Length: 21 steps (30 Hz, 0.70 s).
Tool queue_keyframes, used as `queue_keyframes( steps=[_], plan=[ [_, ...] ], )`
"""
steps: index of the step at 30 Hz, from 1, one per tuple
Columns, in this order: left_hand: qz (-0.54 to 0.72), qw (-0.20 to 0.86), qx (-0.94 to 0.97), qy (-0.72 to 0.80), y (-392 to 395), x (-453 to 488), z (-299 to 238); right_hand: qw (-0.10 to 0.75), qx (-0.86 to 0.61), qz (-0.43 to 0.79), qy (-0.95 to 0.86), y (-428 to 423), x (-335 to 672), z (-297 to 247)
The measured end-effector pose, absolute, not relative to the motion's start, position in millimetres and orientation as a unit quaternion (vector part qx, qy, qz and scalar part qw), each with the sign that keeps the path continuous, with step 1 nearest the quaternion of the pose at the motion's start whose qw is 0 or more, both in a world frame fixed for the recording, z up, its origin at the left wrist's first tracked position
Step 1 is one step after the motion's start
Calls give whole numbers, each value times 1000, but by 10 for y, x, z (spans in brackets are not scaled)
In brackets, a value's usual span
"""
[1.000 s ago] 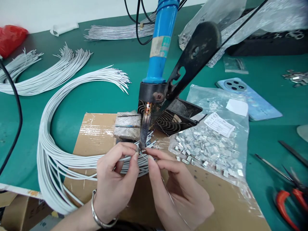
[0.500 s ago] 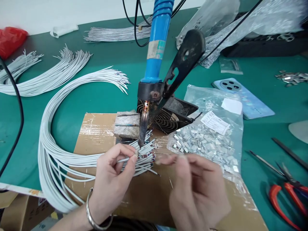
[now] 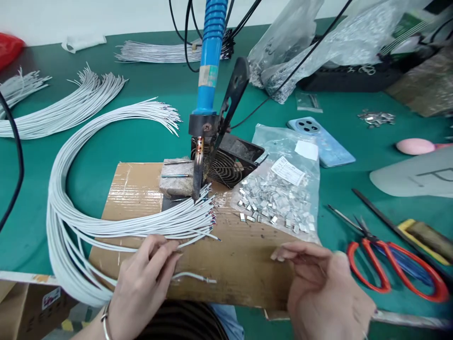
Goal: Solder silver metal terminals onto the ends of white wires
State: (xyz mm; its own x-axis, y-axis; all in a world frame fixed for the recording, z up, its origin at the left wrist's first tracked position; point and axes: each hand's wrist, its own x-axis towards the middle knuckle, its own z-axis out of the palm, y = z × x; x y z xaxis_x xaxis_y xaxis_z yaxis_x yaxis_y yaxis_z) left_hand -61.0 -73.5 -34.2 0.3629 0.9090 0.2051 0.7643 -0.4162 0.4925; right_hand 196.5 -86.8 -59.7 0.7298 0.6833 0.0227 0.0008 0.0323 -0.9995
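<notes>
My left hand [image 3: 146, 278], with a bangle at the wrist, is closed, its fingers pinched together at the lower edge of a bundle of white cables [image 3: 152, 222]. From under it a single white cable [image 3: 187, 275] runs out to the right, with a small metal connector [image 3: 210, 281] at its end. My right hand [image 3: 329, 283] hovers open over the right side of the cardboard [image 3: 244, 264], nothing visible in its fingers. Above the bundle's cut ends, a blue-handled soldering iron [image 3: 208, 61] points tip down in its black holder.
A clear bag of small metal connectors [image 3: 283, 198] lies on the cardboard's right side. Beyond it are a blue phone [image 3: 322, 141] and red-handled pliers [image 3: 375, 264]. A black fan [image 3: 226, 165] stands behind the iron. More cable bundles [image 3: 71, 111] lie at left.
My left hand has moved down and left, away from the iron tip, and the connector end now lies lower over the cardboard. My right hand has moved right. The view has shifted.
</notes>
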Motion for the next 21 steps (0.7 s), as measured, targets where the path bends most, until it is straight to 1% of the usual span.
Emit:
queue_keyframes(
  steps=[3, 5, 7, 8, 11, 13, 14, 17, 19, 21],
  plan=[
    [191, 100, 834, 507, -705, -646, -396, 608, -688, 243, -314, -906, 1940, -606],
    [205, 84, 840, 496, -691, -659, -386, 564, -712, 228, -350, -900, 1942, -609],
    [224, 89, 836, 493, -684, -676, -334, 525, -728, 211, -387, -869, 1949, -614],
    [230, 108, 835, 489, -684, -689, -289, 507, -733, 203, -407, -845, 1951, -616],
    [209, 233, 835, 453, -700, -725, -93, 451, -741, 182, -463, -735, 1937, -607],
    [147, 334, 825, 431, -714, -718, 51, 411, -745, 172, -497, -637, 1910, -588],
    [124, 368, 815, 430, -716, -698, 111, 392, -746, 167, -511, -586, 1893, -576],
    [75, 494, 755, 424, -679, -577, 192, 345, -755, 155, -536, -458, 1851, -540],
    [84, 582, 666, 458, -616, -484, 162, 320, -761, 155, -543, -420, 1847, -522],
    [144, 650, 559, 495, -544, -426, 91, 300, -766, 166, -543, -430, 1874, -512]
  ],
)
